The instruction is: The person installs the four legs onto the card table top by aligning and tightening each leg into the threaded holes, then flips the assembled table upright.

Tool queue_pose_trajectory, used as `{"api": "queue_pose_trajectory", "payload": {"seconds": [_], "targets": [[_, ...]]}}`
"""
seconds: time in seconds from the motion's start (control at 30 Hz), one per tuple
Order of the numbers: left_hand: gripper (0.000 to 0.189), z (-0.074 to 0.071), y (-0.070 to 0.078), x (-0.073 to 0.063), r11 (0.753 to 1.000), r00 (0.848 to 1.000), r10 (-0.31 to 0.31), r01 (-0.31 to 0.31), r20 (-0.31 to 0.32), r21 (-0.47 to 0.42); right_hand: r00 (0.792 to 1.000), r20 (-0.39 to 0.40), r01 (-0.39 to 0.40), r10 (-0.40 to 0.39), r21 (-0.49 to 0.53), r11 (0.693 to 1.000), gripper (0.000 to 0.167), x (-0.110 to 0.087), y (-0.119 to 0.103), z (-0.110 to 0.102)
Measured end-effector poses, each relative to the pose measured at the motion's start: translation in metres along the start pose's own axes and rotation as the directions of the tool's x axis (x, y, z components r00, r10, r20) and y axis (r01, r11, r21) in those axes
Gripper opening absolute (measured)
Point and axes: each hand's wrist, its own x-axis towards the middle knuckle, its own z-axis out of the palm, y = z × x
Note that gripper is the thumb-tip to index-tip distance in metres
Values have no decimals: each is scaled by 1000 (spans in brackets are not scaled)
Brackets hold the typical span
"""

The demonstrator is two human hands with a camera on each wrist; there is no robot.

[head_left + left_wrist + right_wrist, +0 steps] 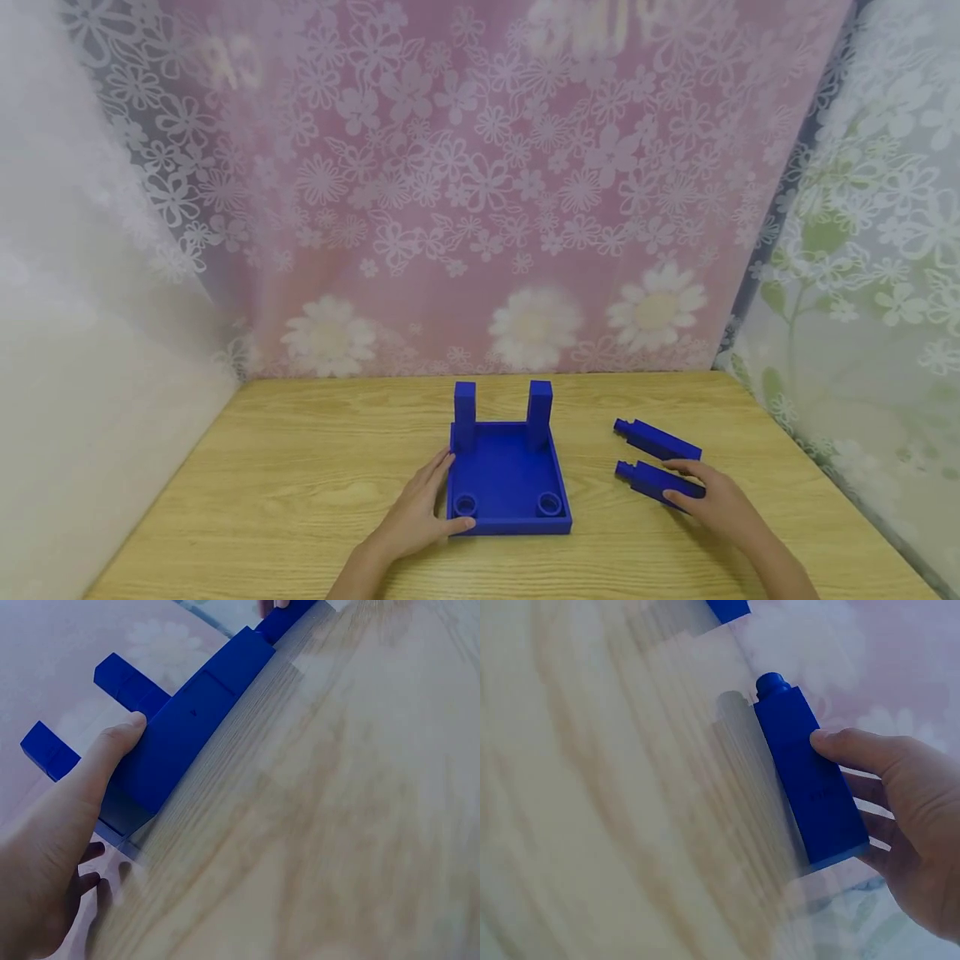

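A blue tray (502,475) with low walls lies flat on the table. Upright blue posts (465,412) rise from its two far corners, and round sockets (550,504) occupy the two near ones. My left hand (412,521) holds the near left corner, thumb on the front wall, fingers along the left side. To the right, my right hand (716,502) grips the rear end of a lying blue post (651,481) between thumb and fingers. That post's narrow round tip (771,684) points away from the hand. Just beyond lies a matching loose post (660,440).
The wooden table (300,492) reaches back to a pink flowered curtain (480,208). A pale sheet (97,333) hangs along the left, and a floral one (862,292) along the right. Bare wood lies between the tray and the loose posts.
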Motion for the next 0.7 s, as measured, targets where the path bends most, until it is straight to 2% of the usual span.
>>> {"api": "queue_pose_trajectory", "payload": {"seconds": [0.1, 0.3, 0.7], "targets": [[100, 0, 0, 0, 1000, 1000, 5, -5, -6, 7, 1000, -29, -2, 3, 44, 999, 47, -2, 5, 2], [101, 0, 1, 1, 1000, 1000, 30, -30, -9, 5, 999, -37, -33, 39, 141, 989, 46, -7, 11, 5], [102, -1, -4, -1, 999, 999, 43, -43, -11, 18, 998, -55, -36, 44, 133, 990, 47, -7, 12, 11]]}}
